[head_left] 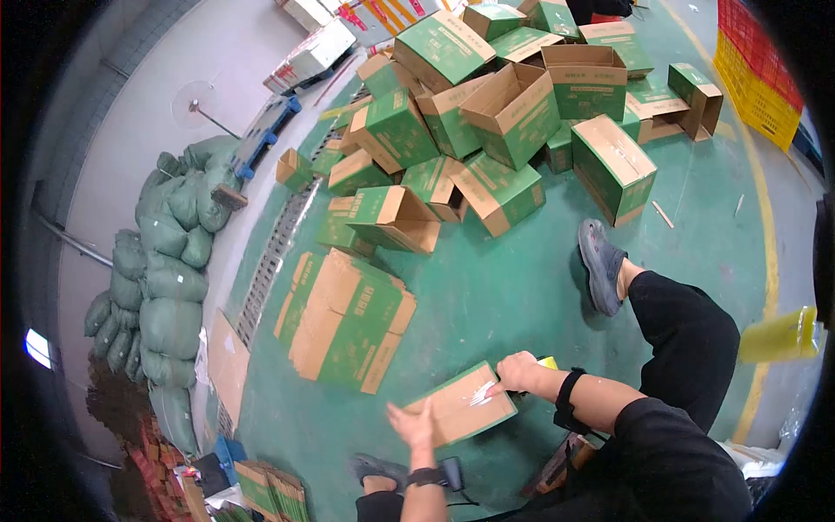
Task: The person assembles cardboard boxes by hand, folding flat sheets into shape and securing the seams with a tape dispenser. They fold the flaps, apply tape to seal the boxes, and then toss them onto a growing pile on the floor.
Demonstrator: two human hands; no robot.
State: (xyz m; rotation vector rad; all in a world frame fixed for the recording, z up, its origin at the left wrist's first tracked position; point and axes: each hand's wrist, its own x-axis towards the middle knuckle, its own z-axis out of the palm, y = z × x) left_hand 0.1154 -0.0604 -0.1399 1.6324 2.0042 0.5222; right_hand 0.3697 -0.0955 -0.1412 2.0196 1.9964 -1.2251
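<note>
A green and brown cardboard box (461, 412) lies on the floor in front of me, its brown panel facing up. Shiny clear tape (484, 393) shows near the right end of that panel. My left hand (413, 424) is at the box's left end, fingers apart and gripping nothing. At the opposite end my right hand (519, 372) is closed, with a yellow piece (546, 362) showing just behind it; this looks like part of a tape roll, mostly hidden by the hand.
A flattened carton (352, 322) lies left of the box. Several green cartons (513, 113) are piled ahead, many of them open. Green sacks (170, 287) are stacked by the left wall. Red and yellow crates (758, 83) stand far right, and a yellow roll (778, 335) is nearer.
</note>
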